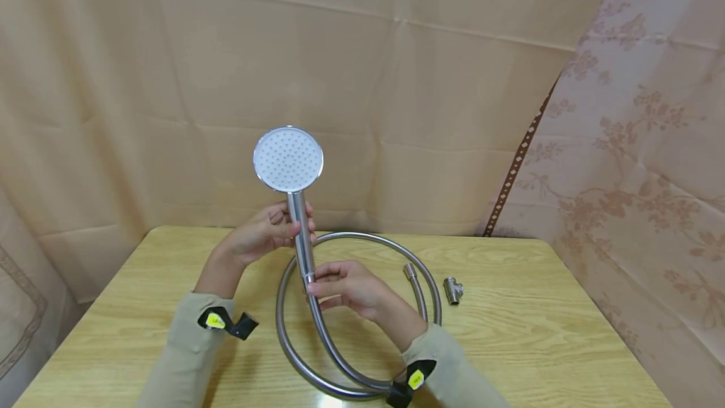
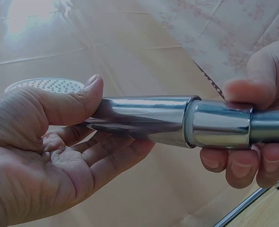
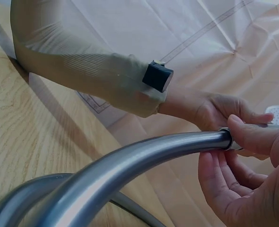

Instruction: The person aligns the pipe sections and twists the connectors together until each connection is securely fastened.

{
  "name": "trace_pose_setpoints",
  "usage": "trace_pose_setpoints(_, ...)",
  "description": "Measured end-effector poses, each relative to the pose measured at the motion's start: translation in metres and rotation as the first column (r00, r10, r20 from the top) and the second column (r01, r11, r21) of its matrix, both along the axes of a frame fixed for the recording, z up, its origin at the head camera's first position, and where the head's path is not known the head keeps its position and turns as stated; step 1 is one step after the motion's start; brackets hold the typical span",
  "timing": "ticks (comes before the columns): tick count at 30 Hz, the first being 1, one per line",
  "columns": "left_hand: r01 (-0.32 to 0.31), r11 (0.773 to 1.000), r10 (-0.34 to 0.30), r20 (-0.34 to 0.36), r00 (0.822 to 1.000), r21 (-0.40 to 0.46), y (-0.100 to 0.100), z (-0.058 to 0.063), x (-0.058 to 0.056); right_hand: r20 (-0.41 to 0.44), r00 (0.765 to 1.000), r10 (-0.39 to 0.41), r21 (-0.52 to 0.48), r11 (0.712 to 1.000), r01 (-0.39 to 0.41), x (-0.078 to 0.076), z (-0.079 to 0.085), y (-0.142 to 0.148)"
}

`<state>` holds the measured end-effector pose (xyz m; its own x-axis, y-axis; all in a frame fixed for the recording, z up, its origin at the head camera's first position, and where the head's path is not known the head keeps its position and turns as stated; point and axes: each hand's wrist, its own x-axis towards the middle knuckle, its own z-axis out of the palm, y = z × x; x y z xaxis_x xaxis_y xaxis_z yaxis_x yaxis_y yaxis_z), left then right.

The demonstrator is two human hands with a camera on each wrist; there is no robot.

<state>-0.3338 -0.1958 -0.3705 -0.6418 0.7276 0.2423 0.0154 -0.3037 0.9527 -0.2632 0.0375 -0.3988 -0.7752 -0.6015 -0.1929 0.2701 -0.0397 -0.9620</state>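
A chrome shower head (image 1: 289,160) with a pale round nozzle face stands upright above the table. My left hand (image 1: 267,233) holds its handle (image 2: 144,118), thumb on one side and fingers behind. Below, my right hand (image 1: 351,288) pinches the metal end nut (image 2: 222,124) of the shower hose (image 3: 130,161) between thumb and fingers. The nut sits against the handle's lower end, with a thin pale ring showing at the joint. From there the hose curves down and loops on the table; its other end fitting (image 1: 410,271) lies free inside the loop.
A small chrome tee fitting (image 1: 453,291) lies on the wooden table (image 1: 521,332), right of the hose loop. Beige cloth (image 1: 340,80) hangs behind the table, and a flowered cloth (image 1: 651,175) hangs at the right. Both wrists wear black camera straps.
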Motion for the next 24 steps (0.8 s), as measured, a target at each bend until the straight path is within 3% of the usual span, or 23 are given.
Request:
trace_pose_setpoints(14,-0.009,1.000,0.009,0.013,1.000,-0.011,0.0005,0.0013,-0.0005,-0.054,0.997,0.048,-0.026,0.998,-0.049,-0.0006,-0.0002,0.0018)
trace_pose_setpoints(24,0.000,1.000,0.000,0.001,1.000,-0.003,0.0003,-0.0006,-0.0012,-0.006,1.000,0.031,-0.046,0.998,-0.031,-0.0029,0.0003,0.0045)
